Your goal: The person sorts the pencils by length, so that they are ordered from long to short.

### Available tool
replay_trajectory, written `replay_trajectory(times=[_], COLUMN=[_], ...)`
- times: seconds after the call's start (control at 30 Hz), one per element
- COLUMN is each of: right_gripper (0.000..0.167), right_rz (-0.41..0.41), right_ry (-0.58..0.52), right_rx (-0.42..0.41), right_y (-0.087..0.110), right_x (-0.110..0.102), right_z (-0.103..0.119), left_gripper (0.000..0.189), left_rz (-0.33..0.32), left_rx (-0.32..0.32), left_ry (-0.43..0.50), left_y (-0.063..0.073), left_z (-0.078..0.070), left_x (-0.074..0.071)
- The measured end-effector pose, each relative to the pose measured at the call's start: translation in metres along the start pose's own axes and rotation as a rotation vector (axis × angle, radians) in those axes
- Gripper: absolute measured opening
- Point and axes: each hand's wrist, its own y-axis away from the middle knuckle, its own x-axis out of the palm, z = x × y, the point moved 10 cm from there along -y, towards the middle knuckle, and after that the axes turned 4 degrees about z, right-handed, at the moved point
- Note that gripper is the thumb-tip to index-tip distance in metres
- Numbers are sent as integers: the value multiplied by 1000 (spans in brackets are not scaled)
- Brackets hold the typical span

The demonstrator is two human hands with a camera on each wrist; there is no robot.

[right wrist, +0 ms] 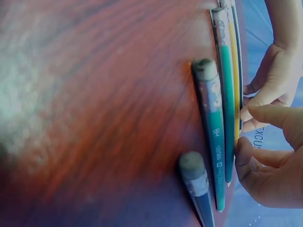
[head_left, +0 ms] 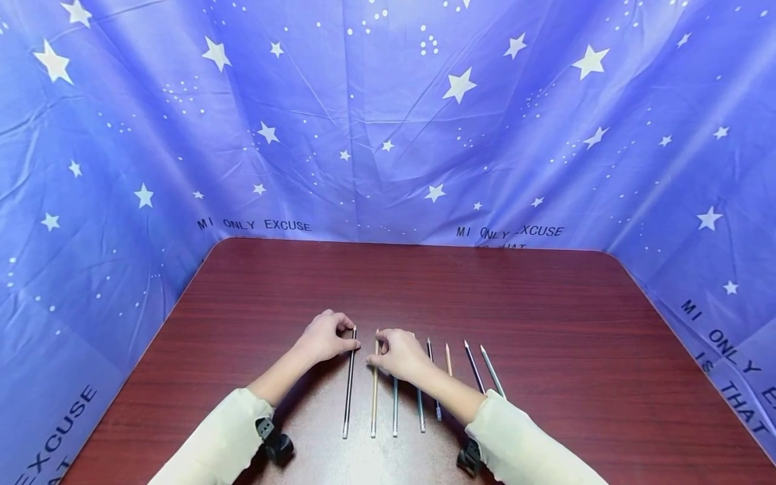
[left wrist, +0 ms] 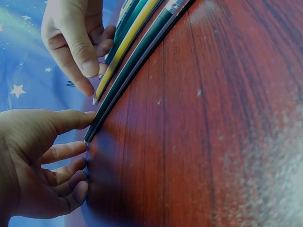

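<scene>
My left hand [head_left: 327,337] pinches a dark pencil [head_left: 348,394] near its sharpened tip, thumb on one side and index finger on the other. In the left wrist view the other fingers of this left hand [left wrist: 42,161] are spread below. Just right of it, my right hand [head_left: 400,353] is at the tip end of a yellow pencil [head_left: 374,404]. Its thumb and index finger stand apart around the tip. Two green pencils [right wrist: 215,142] lie beside the yellow one, partly under my right hand and wrist in the head view. All these pencils have their tips away from me.
Right of my right wrist lie a dark blue pencil [head_left: 431,350], an orange pencil [head_left: 448,357], another dark pencil [head_left: 471,360] and a pale green one [head_left: 490,364], partly behind the forearm. The reddish-brown table [head_left: 273,283] meets a blue star-printed curtain [head_left: 388,168] around its edges.
</scene>
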Motion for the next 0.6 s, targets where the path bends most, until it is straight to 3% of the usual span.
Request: replay_trajectory(times=[0.33,0.6], right_gripper=[54,57], right_rz=[-12,-27], right_ry=[8,-4], right_rx=[9,2], right_y=[3,4], right_x=[2,6], right_z=[0,1], left_gripper=[30,27], left_rz=[4,5], left_rx=[-26,-62], left_ry=[4,58], left_y=[-1,0], left_z=[2,3], left_x=[1,1])
